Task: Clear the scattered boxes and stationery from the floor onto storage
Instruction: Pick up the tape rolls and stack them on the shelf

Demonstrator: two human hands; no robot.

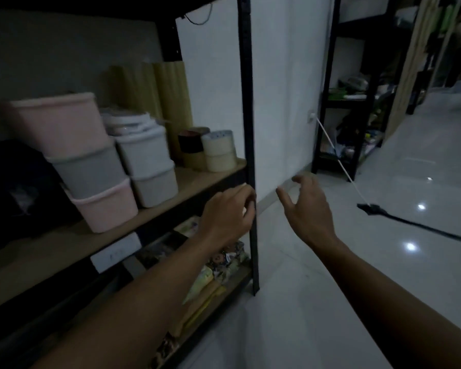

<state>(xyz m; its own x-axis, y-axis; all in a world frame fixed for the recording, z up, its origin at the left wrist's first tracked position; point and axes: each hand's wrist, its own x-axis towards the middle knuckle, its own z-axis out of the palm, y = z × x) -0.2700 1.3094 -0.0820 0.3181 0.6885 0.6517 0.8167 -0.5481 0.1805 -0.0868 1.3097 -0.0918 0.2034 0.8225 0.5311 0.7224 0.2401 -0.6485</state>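
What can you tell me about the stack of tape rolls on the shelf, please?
The stack of tape rolls stands at the right end of the wooden shelf board, beside the black upright post. Cream masking-tape rolls lie flat, one atop another; beside them a dark roll sits on a brown one. Neither hand touches them.

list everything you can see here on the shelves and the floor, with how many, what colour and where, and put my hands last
storage bins: five, pink, grey and white, stacked in two piles on the middle shelf
tape rolls: several, dark, tan and cream, stacked at the shelf's right end
corrugated rolls: about two, yellowish, upright behind the bins
dark bag: one, black, left end of the shelf
packets: several, yellow and patterned, on the lower shelf
shelf post: one, black, upright at the front corner
mop: one, white handle, dark head, on the white floor
second rack: one, black, against the far wall
left hand: curled at the post
right hand: empty, fingers loosely spread
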